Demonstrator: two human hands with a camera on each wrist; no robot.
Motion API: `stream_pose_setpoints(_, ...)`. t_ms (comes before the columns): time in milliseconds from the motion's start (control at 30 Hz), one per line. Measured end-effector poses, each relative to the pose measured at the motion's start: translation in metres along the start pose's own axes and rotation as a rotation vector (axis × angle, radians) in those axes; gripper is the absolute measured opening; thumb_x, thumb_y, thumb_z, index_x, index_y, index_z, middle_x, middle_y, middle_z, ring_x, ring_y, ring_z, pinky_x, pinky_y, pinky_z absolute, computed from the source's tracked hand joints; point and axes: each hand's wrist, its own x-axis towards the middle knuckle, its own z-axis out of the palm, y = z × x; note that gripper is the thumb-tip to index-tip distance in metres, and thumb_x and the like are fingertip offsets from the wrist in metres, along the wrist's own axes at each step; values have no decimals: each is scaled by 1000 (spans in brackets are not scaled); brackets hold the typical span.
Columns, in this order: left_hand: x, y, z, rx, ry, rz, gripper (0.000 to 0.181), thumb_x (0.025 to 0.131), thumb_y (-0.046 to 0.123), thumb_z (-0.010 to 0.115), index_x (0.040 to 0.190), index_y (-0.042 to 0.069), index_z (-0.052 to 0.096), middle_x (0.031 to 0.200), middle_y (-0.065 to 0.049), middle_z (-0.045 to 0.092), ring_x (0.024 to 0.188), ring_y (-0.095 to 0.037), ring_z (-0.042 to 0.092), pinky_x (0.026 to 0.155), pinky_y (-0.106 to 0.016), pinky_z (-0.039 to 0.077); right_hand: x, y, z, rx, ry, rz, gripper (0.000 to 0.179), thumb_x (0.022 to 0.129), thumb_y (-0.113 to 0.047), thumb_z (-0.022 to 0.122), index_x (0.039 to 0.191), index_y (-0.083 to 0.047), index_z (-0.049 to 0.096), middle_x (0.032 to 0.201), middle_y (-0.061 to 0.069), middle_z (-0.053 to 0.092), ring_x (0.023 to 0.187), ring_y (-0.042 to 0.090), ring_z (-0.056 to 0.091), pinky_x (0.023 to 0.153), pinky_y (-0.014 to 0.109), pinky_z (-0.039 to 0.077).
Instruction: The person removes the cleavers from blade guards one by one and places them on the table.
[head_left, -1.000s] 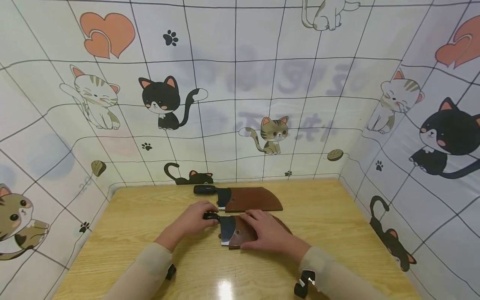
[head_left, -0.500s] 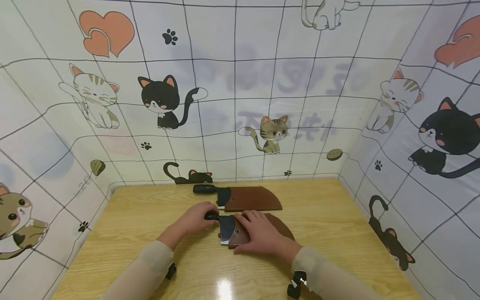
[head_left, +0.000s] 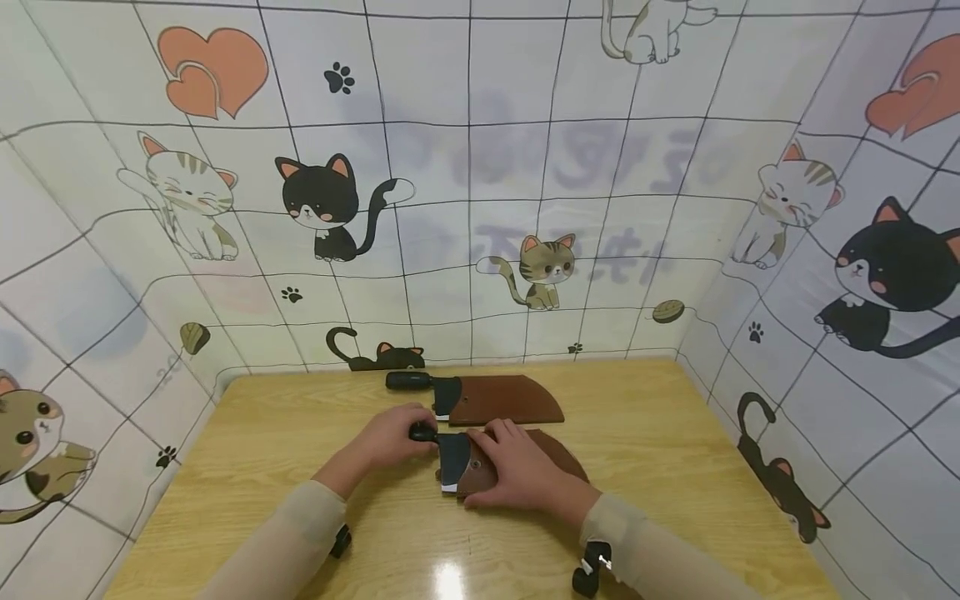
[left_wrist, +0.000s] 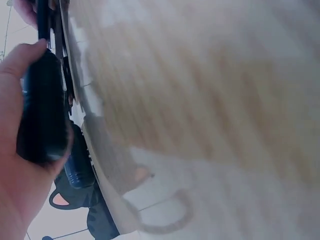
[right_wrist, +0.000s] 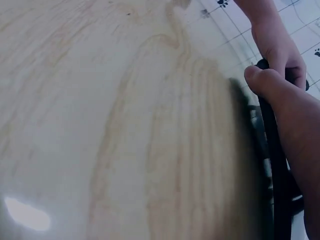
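A wide-bladed kitchen knife (head_left: 453, 457) lies in front of me, its black handle to the left and most of its blade inside a brown leather sheath (head_left: 478, 477). My left hand (head_left: 393, 436) grips the handle; in the left wrist view that dark handle (left_wrist: 45, 107) fills the palm, thumb along it. Over the sheath, my right hand (head_left: 521, 471) holds it with thumb at the near edge and fingers across the far side, hiding its middle. A strip of dark blade shows between handle and sheath mouth. In the right wrist view, the right thumb (right_wrist: 260, 77) presses the sheath's edge.
Just behind lies a second sheathed knife, with a black handle (head_left: 408, 381) and a brown sheath (head_left: 506, 400), parallel to the first. The wooden table (head_left: 285, 433) ends at a cat-patterned cloth wall (head_left: 472, 250) at the back and both sides.
My right hand has slid a little left along the sheath, closer to its mouth. The left hand has stayed almost in place on the handle. The rear knife has not moved.
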Motion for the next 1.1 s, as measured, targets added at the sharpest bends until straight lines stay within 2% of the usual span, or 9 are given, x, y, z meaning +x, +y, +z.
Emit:
stream_pose_setpoints(167, -2, 2, -7, -64, 77, 25, 22, 89, 28, 91, 101, 34, 73, 99, 18, 65, 89, -8, 63, 83, -36, 55, -2, -3, -16, -2, -2, -10, 117, 83, -92, 69, 173, -23, 40, 144, 0, 49, 130, 18, 47, 111, 44, 47)
stream_pose_setpoints(367, -6, 8, -13, -131, 134, 35, 23, 89, 22, 91, 102, 31, 74, 102, 17, 66, 89, -7, 64, 83, -36, 57, -4, -9, -30, -73, 23, -74, 120, 85, -87, 73, 175, -18, 34, 163, 8, 44, 151, 28, 42, 126, 52, 36)
stream_pose_setpoints(500, -6, 12, -16, -137, 148, 46, 24, 89, 23, 92, 103, 30, 74, 102, 17, 67, 89, -8, 64, 83, -35, 57, -5, -9, -31, -127, 42, -106, 124, 84, -88, 73, 175, -14, 33, 163, 9, 45, 151, 29, 43, 129, 52, 31)
stream_pose_setpoints(700, -7, 17, -20, -142, 166, 44, 24, 87, 24, 92, 102, 31, 74, 101, 17, 66, 89, -7, 64, 82, -34, 57, -7, -9, -33, -145, 22, -72, 127, 84, -93, 67, 177, -17, 27, 161, 7, 44, 150, 27, 41, 131, 49, 25)
stream_pose_setpoints(967, -7, 23, -26, -160, 171, 43, 24, 87, 24, 93, 102, 30, 75, 100, 17, 65, 90, -8, 64, 83, -35, 57, -9, -14, -44, -137, 61, -79, 129, 80, -86, 79, 176, -16, 30, 157, 10, 47, 147, 30, 44, 130, 52, 28)
stream_pose_setpoints(1100, -8, 25, -28, -153, 173, 36, 24, 87, 25, 93, 102, 29, 74, 100, 17, 65, 90, -9, 64, 83, -35, 57, -9, -16, -48, -153, 50, -70, 128, 81, -87, 78, 177, -18, 29, 156, 9, 47, 146, 29, 44, 130, 51, 28)
